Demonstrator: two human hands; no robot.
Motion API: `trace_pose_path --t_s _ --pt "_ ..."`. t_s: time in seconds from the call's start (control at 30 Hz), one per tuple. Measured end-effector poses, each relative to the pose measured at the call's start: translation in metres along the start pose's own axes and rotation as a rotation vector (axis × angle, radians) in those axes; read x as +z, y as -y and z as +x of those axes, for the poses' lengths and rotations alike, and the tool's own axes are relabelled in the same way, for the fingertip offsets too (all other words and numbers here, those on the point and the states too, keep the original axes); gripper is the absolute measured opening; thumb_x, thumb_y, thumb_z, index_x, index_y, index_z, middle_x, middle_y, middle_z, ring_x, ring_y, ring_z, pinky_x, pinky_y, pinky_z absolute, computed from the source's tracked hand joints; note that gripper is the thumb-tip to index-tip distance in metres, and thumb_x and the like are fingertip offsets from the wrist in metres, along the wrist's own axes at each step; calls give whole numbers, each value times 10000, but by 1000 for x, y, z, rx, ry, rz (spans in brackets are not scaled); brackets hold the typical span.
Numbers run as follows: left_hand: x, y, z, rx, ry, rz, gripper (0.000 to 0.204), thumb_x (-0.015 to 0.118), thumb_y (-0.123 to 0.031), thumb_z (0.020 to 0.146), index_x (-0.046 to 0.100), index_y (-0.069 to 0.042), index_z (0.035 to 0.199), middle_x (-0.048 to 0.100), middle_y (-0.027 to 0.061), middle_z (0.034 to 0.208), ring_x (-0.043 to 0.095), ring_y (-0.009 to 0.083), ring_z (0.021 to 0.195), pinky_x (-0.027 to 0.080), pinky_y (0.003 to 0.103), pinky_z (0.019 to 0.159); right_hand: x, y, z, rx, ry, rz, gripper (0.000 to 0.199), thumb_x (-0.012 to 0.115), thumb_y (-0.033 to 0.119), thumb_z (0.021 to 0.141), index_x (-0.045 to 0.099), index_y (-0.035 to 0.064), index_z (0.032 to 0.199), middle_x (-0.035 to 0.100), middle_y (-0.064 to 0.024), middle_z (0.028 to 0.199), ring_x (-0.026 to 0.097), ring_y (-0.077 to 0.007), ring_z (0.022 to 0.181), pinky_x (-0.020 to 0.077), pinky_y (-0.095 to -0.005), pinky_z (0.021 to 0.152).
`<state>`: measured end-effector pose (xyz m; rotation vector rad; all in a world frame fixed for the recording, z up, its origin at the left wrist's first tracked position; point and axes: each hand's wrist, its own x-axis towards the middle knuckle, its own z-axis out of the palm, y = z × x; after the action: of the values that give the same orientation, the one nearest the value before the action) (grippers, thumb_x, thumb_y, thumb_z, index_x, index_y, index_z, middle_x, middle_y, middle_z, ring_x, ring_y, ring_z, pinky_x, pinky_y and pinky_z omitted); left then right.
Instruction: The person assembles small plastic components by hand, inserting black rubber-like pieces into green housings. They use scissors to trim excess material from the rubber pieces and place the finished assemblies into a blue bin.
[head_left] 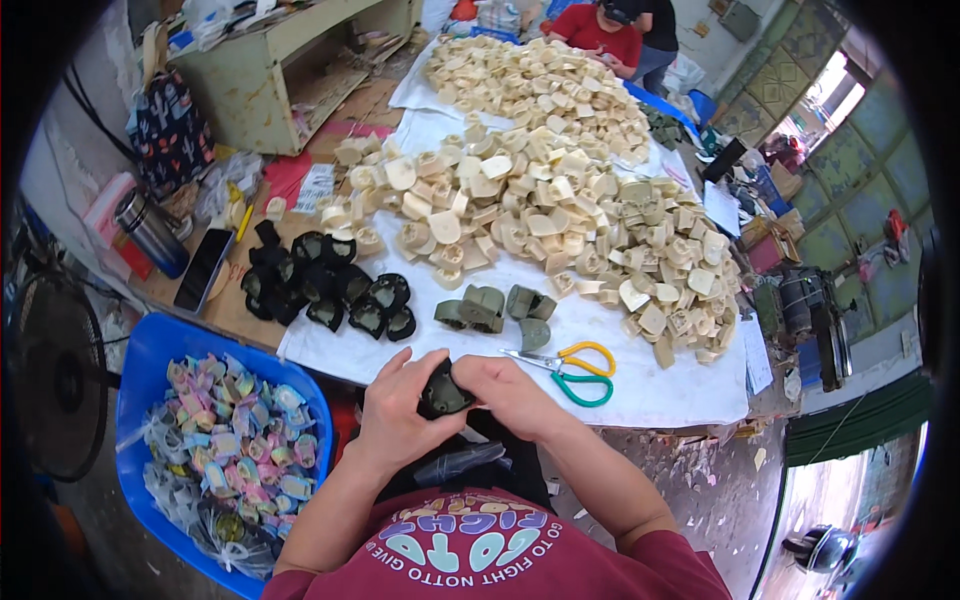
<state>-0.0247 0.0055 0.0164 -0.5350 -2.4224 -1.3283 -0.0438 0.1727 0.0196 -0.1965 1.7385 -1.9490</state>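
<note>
Between both hands, just off the table's near edge, is a small hollow black cup-like piece (441, 393) with a dark green inside. My left hand (398, 408) is curled around its left side, fingers over the top and thumb beneath. My right hand (507, 391) presses its thumb and fingers against the right edge. Scissors (572, 375) with one yellow and one green handle lie on the white cloth (400, 355), right of my hands. Several olive-green hollow pieces (480, 306) sit just beyond. Further left is a cluster of black-covered pieces (325, 280) like the held one.
A large heap of cream-coloured moulded pieces (520, 200) covers the far table. Left stand a phone (204, 270) and a steel flask (150, 232). A blue tub (130, 400) of pastel pieces and a fan (60, 370) are beside me. Another person in red (597, 36) works at the far end.
</note>
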Motion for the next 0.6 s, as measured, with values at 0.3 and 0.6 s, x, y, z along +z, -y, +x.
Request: trace_pose_path --t_s 0.3,0.6 --pt "4 7 -5 35 -26 -3 633 781 -184 613 570 -5 1182 650 130 884 649 293 824 452 484 926 19 11 -7 -99 -81 -462 271 549 277 934 587 10 965 604 -97 767 582 -179 719 463 -334 670" --pt "9 20 -20 13 53 -8 634 797 -172 600 579 -51 1184 661 116 1061 655 266 914 406 487 990 13 -3 1 -18 1 -277 289 496 284 981 611 19 1002 577 19 748 488 -36 705 427 -227 632"
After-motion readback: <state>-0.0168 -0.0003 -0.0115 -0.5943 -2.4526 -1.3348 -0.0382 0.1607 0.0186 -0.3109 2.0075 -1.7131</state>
